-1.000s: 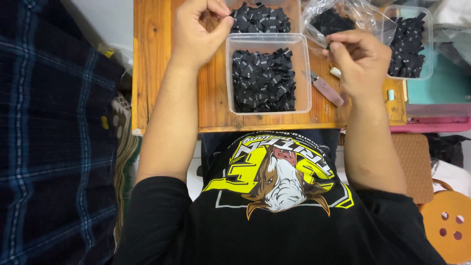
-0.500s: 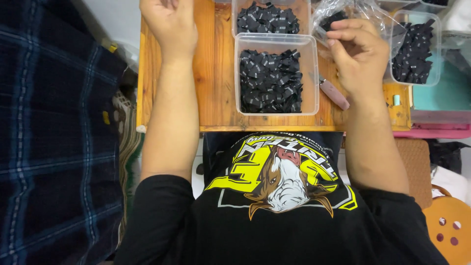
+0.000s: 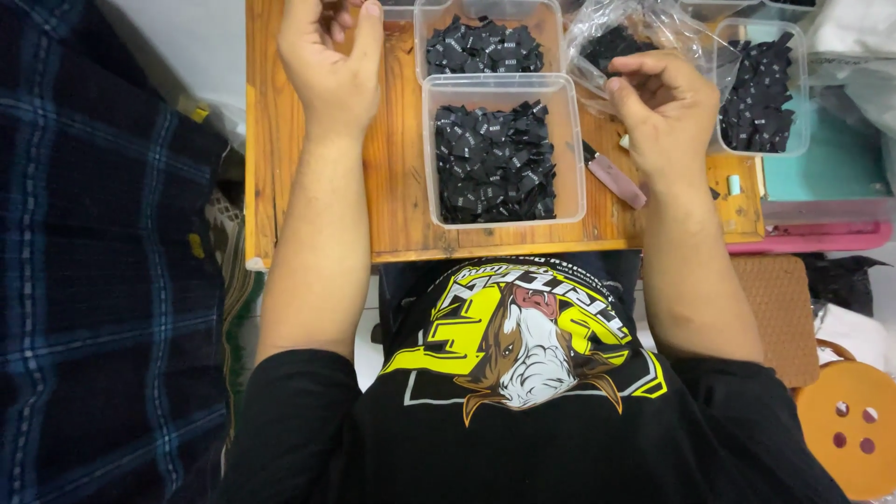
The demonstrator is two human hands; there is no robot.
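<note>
On the wooden counter (image 3: pixel 317 224), a clear tub (image 3: pixel 504 149) brims with black fabric labels (image 3: pixel 493 163). Right hand (image 3: pixel 665 112) fingers curl together over a plastic bag (image 3: pixel 635 37) of labels; left hand (image 3: pixel 331 56) fingers bunch loosely, seemingly empty.

Black tee (image 3: pixel 523 439) — yellow-white animal graphic; bare forearms.

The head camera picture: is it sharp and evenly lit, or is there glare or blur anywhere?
In the head view the light is bright and even, with only soft shadows beside the clear tub of black labels; the crinkled plastic bag throws white glare; the left hand is cut off by the top edge and the right hand looks reasonably sharp; the wooden table bends slightly towards the edges.
</note>
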